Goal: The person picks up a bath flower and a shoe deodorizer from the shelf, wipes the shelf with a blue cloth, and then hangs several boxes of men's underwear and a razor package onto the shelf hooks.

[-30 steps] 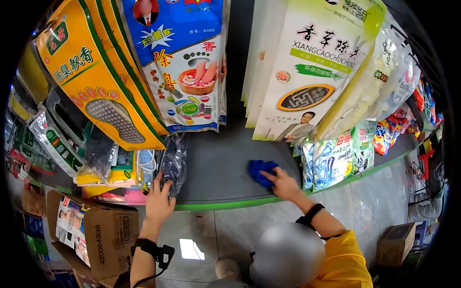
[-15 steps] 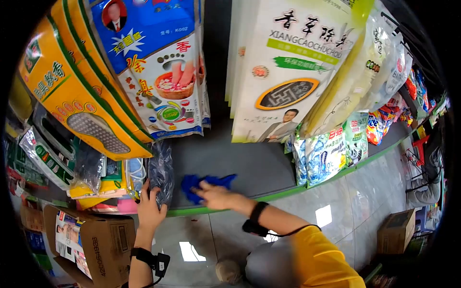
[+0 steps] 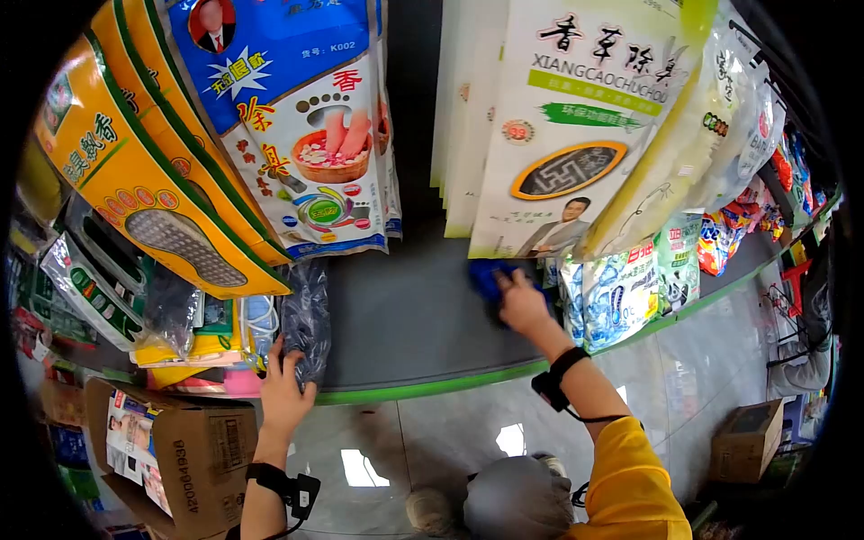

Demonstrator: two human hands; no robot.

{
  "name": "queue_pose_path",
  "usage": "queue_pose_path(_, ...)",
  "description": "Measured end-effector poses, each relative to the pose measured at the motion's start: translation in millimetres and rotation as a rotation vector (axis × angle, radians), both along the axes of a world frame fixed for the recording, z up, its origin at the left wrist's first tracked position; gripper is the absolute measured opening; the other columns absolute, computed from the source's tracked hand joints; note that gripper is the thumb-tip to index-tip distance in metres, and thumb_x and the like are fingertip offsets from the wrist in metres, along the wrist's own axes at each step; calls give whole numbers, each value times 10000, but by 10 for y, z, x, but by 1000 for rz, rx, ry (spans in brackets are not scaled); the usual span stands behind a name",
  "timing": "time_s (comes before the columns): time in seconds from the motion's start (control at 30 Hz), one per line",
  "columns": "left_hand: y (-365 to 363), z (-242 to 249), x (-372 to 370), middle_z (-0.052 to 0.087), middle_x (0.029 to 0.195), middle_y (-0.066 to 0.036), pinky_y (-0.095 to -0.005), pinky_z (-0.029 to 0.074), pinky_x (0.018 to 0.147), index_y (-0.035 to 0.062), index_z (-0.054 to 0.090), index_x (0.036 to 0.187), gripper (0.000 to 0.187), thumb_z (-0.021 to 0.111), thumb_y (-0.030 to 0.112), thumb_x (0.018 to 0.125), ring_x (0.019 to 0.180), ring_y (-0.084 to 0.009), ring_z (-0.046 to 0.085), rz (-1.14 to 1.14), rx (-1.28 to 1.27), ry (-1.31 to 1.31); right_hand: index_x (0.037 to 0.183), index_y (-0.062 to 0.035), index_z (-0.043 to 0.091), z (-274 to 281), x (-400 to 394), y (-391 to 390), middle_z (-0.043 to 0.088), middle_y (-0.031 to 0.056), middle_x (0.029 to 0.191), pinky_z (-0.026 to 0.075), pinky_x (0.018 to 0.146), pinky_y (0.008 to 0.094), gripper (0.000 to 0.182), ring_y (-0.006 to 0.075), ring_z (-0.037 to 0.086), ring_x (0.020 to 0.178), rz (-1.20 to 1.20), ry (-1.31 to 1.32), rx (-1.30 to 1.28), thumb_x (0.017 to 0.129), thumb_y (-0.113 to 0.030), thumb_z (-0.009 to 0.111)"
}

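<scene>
My right hand (image 3: 522, 301) presses a blue cloth (image 3: 489, 277) flat on the grey shelf (image 3: 405, 319), at its back right, next to the blue-and-white bags (image 3: 616, 297). My left hand (image 3: 286, 387) rests against a dark clear-wrapped package (image 3: 306, 319) standing at the left end of the bare stretch of shelf, fingers around its lower edge. Both wrists wear black bands.
Large insole packs hang above: yellow (image 3: 153, 171), blue-and-white (image 3: 306, 135) and white-green (image 3: 576, 126). More packaged goods crowd the shelf's left (image 3: 207, 324) and right ends. A cardboard box (image 3: 171, 441) sits on the tiled floor at left, another (image 3: 747, 441) at right.
My right hand has swept the blue cloth from the shelf's front middle to the back right. My left hand has stayed on the dark package.
</scene>
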State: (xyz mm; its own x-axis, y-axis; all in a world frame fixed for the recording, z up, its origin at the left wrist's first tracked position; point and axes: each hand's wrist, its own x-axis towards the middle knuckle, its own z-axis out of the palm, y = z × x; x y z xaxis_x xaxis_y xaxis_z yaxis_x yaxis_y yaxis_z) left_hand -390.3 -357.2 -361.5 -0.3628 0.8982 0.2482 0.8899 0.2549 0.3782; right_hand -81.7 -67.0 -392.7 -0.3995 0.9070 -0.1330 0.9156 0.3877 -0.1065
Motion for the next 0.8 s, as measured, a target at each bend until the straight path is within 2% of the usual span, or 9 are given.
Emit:
queue_pose_path(0.13,-30,12,68,260,1336,-189,-414,440,798,59,436,1057,437,534,48,631,1059,-400,439,69,-1,-42,1274,-68,335,-275,-143,541,290,203,1325,453,830,364,550,286,438,1117,-234,-92,-228,773,-197,520)
queue_pose_path(0.2,-49,54,138,217,1367,-181,-416,416,845,84,428,1151,520,509,-8,646,1101,-402,406,67,35,-80,1211,-81,433,-583,-309,685,407,156,1250,257,982,423,420,317,348,1170,-64,101,52,852,-296,395)
queue_pose_path(0.3,-51,60,105,235,1356,-188,-430,360,912,120,424,1188,572,513,-18,640,1139,-408,366,23,-77,-40,1125,-54,496,-112,-1008,351,406,180,1239,391,875,417,421,340,490,1025,105,216,153,779,-292,464)
queue_pose_path(0.37,-51,70,63,248,1348,-195,-439,322,944,139,422,1206,600,513,-23,635,1152,-415,345,45,-63,-101,1099,-54,512,-419,-1589,150,400,196,1230,437,818,415,420,338,525,983,53,125,128,742,-273,488)
queue_pose_path(0.43,-84,90,50,243,1348,-198,-433,326,945,137,428,1199,591,517,-19,636,1148,-419,347,46,-63,-127,1144,-84,495,-95,-1946,-171,372,197,1245,440,827,411,438,345,511,1010,189,189,-203,751,-276,509)
queue_pose_path(0.57,-61,81,77,300,1300,-219,-440,396,869,147,415,1199,590,532,6,638,1086,-405,412,53,-68,-25,1231,-183,447,-79,-2323,-851,383,146,1248,386,906,419,528,328,415,1124,581,284,-276,723,-191,590)
queue_pose_path(0.63,-9,109,67,324,1271,-218,-439,411,849,144,411,1182,586,542,0,630,1073,-412,421,116,-96,-60,1190,-165,488,-37,-2340,-775,382,138,1245,296,946,518,501,328,341,1175,609,202,-192,703,-162,604)
queue_pose_path(0.77,-10,91,98,337,1252,-216,-430,422,833,142,406,1173,592,550,-8,619,1061,-409,431,149,-122,-58,1169,-185,512,-302,-2025,-235,420,144,1192,304,932,516,438,327,363,1144,371,182,-20,735,-152,557)
queue_pose_path(0.8,-4,84,106,337,1252,-216,-430,422,833,142,406,1173,592,550,-8,619,1061,-409,431,151,-121,-57,1119,-131,533,-186,-1788,-61,437,168,1186,388,864,453,385,329,422,1096,273,123,57,734,-124,521)
